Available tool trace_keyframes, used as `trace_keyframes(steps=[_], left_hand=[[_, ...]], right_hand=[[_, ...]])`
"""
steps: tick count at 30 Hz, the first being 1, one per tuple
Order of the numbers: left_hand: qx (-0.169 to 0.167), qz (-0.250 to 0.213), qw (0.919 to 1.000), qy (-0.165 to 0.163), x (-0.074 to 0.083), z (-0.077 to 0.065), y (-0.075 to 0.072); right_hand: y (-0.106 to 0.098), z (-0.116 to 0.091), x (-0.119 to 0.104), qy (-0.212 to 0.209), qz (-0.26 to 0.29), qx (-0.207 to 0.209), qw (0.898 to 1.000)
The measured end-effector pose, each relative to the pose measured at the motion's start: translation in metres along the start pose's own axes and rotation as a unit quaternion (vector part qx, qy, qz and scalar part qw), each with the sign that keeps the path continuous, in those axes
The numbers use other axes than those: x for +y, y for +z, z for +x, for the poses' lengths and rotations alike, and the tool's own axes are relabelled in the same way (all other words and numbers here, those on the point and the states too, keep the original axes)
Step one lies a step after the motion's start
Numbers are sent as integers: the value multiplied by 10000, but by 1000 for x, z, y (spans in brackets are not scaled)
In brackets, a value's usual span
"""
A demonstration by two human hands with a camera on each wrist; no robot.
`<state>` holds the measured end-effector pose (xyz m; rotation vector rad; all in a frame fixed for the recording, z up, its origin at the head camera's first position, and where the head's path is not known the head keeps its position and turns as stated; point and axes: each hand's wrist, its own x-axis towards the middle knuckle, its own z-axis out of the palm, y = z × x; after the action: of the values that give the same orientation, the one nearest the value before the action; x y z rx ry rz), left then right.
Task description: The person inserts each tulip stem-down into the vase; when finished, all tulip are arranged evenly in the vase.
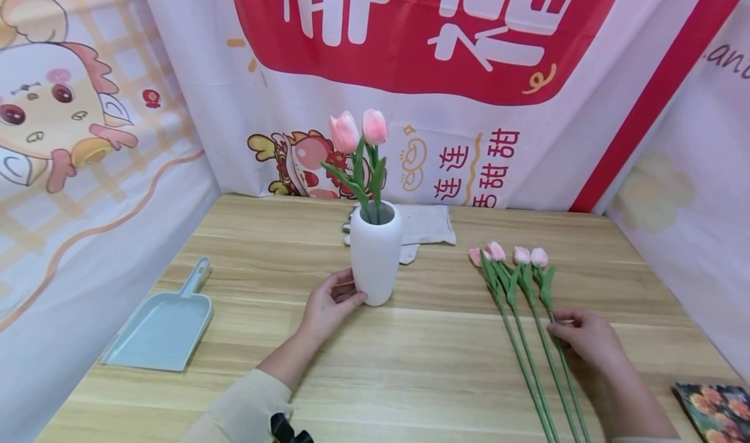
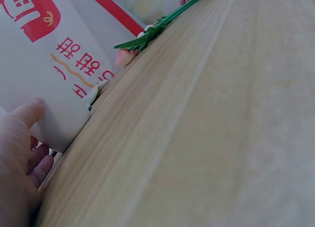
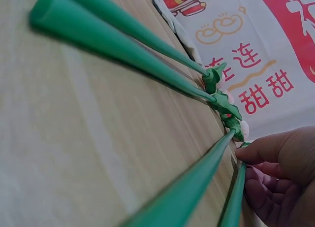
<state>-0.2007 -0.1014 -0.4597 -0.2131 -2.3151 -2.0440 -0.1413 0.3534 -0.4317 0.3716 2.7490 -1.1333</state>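
A white vase (image 1: pixel 375 254) stands upright on the table with two pink tulips (image 1: pixel 359 131) in it. My left hand (image 1: pixel 331 305) holds the vase low on its left side. In the left wrist view the thumb (image 2: pixel 30 110) lies against the white wall and the other fingers curl by the base. Several more pink tulips (image 1: pixel 523 303) lie side by side on the right, blooms away from me. At the rightmost one, my right hand (image 1: pixel 588 339) pinches the green stem (image 3: pixel 238 190) between thumb and fingers, below its leaves.
White gloves (image 1: pixel 428 225) lie behind the vase. On the left of the wooden table (image 1: pixel 433 365) is a light blue dustpan (image 1: pixel 158 329). A flower-patterned item (image 1: pixel 717 407) lies at the right front edge. Printed cloth (image 1: pixel 410 91) hangs around the back and sides.
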Motion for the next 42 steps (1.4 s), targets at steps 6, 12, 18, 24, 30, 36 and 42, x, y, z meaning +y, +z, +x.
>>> trace_keyframes(steps=[6,12,18,24,30,36,42], left_hand=[[-13,-20,10000,18,0,1,0],[-41,-42,10000,-6,1,0,0],[-36,-50,10000,27,1,0,0],[-42,-36,10000,22,0,1,0],[-38,5,10000,56,0,1,0],[-36,28,10000,3,1,1,-1],[-37,16,10000,-72,0,1,-1]], right_hand=[[-1,0,0,77,130,95,9998],[-5,-1,-3,144,129,266,9995],[-10,-3,-11,-15,220,430,9988],[-12,-3,-24,-73,669,490,9965],[-3,2,-39,60,1947,724,9782],[7,8,-59,431,3567,853,9293],[20,15,-84,539,4737,1106,8720]])
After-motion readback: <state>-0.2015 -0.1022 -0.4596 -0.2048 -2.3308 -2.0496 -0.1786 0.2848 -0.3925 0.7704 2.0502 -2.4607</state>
